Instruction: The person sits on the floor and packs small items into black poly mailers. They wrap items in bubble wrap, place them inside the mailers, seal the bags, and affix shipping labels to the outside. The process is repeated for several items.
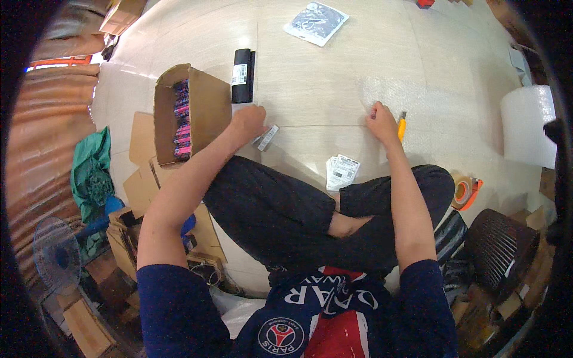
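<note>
My left hand (249, 124) is curled beside an open cardboard box (212, 110) of pink-and-purple packets (182, 122), over white paper (243, 107) below two black rolls (242, 71). A silvery labelled strip (267, 140) lies by its fingers; what they grip is hidden. My right hand (382, 124) has its fingers closed at a sheet of bubble wrap (430, 95), with something small and dark between them that I cannot make out. A yellow box cutter (402, 124) lies right of it. A stack of white labels (341, 173) sits in front of my crossed legs.
A flat packaged grey item (316, 24) lies at the back, a large bubble-wrap roll (528, 125) at right. An orange tape dispenser (468, 192) is by my right knee. Flattened cardboard (142, 134), green plastic (91, 173) and a fan (57, 256) are at left.
</note>
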